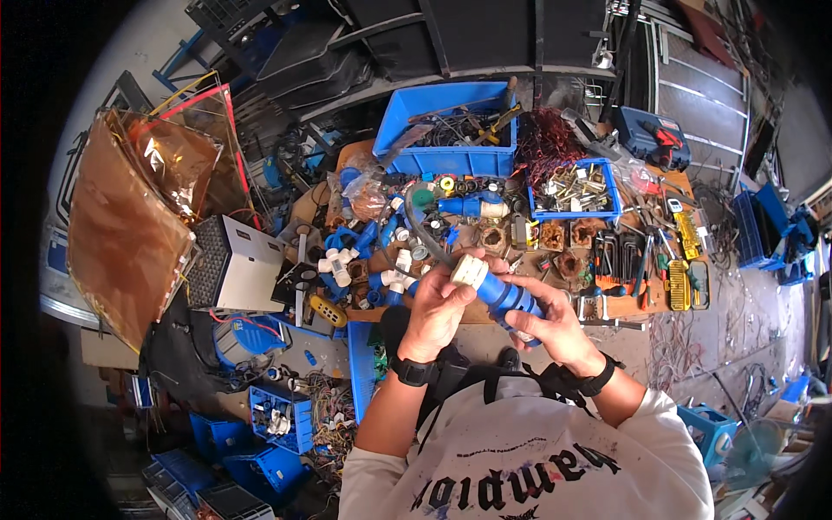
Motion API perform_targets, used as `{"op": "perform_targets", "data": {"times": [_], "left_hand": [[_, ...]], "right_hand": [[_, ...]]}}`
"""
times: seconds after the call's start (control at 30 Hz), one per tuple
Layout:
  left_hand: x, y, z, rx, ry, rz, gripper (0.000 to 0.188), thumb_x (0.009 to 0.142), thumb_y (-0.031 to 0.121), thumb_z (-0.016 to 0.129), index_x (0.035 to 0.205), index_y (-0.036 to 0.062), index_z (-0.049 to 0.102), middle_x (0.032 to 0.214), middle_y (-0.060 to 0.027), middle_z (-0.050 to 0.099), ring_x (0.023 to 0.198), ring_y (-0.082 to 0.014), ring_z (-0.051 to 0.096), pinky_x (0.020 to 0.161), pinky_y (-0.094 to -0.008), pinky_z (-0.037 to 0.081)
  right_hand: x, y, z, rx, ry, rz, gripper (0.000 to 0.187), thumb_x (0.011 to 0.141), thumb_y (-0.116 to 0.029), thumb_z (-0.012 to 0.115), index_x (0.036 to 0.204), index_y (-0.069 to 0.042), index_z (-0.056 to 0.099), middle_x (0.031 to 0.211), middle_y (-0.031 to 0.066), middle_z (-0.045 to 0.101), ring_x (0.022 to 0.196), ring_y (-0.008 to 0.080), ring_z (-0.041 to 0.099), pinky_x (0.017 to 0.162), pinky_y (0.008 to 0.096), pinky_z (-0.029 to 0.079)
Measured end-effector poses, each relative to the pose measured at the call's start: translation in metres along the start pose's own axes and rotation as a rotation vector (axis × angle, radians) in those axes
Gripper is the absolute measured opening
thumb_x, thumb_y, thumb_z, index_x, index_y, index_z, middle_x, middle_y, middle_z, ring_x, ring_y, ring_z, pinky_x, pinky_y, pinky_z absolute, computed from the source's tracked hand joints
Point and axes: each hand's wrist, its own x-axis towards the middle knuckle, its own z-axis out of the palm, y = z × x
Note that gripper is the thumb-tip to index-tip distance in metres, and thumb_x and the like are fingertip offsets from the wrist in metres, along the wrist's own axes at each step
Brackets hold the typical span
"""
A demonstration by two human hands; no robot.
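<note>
Both hands closed on one piece: left hand pinches the pale collar between thumb and fingers, right hand wraps the barrel of the blue connector, thumb on top. Connector sits tilted, held up in front of the bench's near edge. Bench, left to right from where I stand: yellow device, white fittings, a dark cable curving down to the collar (whether it enters, cannot tell), blue bin at the back, blue tray of metal parts, hex keys at the right. Step in hand, as I judge it: working the collar end against the barrel, fastening or loosening unclear. Next move seems to call for a steady left pinch, a firm right grip and the two halves kept in line.
</note>
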Motion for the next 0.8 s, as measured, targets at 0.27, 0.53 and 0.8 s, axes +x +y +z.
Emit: {"op": "perform_targets", "data": {"times": [0.27, 0.53, 0.8], "left_hand": [[0.007, 0.006, 0.019, 0.067, 0.311, -0.071, 0.04, 0.089, 0.019, 0.07, 0.117, -0.0041, 0.054, 0.109, -0.0164, 0.067, 0.11, -0.0248, 0.062, 0.097, -0.0372, 0.046], [0.01, 0.006, 0.019, -0.05, 0.041, 0.067, 0.062, 0.09, 0.025, 0.065, 0.14, -0.0019, 0.04, 0.131, -0.0216, 0.054, 0.124, -0.0384, 0.051, 0.106, -0.0501, 0.039], [0.005, -0.009, 0.015, 0.06, 0.44, -0.072, 0.034, 0.089, 0.019, 0.069, 0.115, 0.0024, 0.055, 0.101, -0.0074, 0.061, 0.095, -0.0151, 0.059, 0.087, -0.0296, 0.047]], "right_hand": [[0.008, -0.004, 0.01, -0.642, 0.195, -0.479, 0.055, 0.074, -0.012, 0.075, 0.124, 0.001, 0.057, 0.105, 0.0133, 0.069, 0.093, 0.0188, 0.067, 0.083, 0.0345, 0.053], [0.001, -0.003, 0.003, -0.334, 0.109, -0.329, 0.049, 0.078, -0.009, 0.073, 0.124, -0.001, 0.059, 0.108, 0.0101, 0.068, 0.096, 0.0145, 0.064, 0.086, 0.031, 0.051], [0.003, 0.004, 0.006, -0.847, 0.233, -0.538, 0.057, 0.072, -0.012, 0.077, 0.125, -0.003, 0.058, 0.105, 0.0147, 0.067, 0.086, 0.0258, 0.067, 0.08, 0.0334, 0.053]]}}
